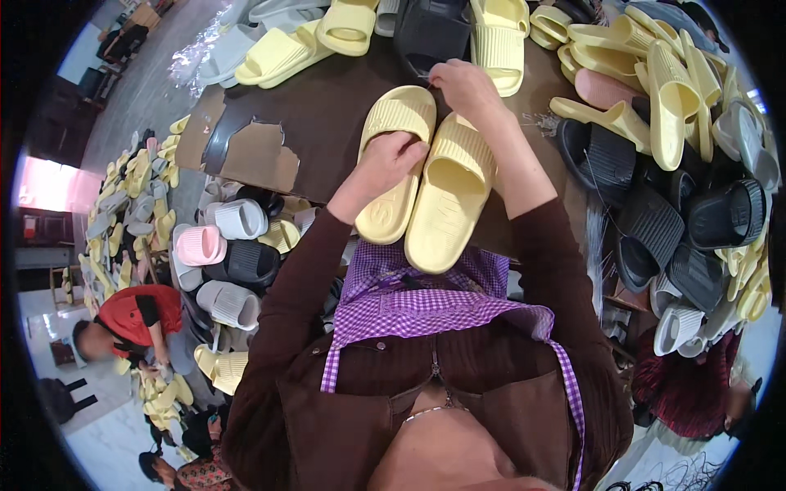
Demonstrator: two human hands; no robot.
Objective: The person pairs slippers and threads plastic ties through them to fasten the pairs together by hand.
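Observation:
Two pale yellow ribbed slide sandals lie side by side on the brown table (327, 114), toes toward me. My left hand (390, 160) presses on the left sandal (391, 184), its fingers curled at the strap's edge. The right sandal (450, 196) touches it along the inner side. My right hand (463, 85) hovers at the far end where the two straps meet, fingers pinched on something thin that is too small to make out.
Piles of yellow, black, pink and grey sandals (655, 106) crowd the table's back and right side. More sandals (233, 245) lie heaped below the table on the left. A person in red (135, 319) crouches on the floor at lower left. Torn cardboard (258, 151) lies at left.

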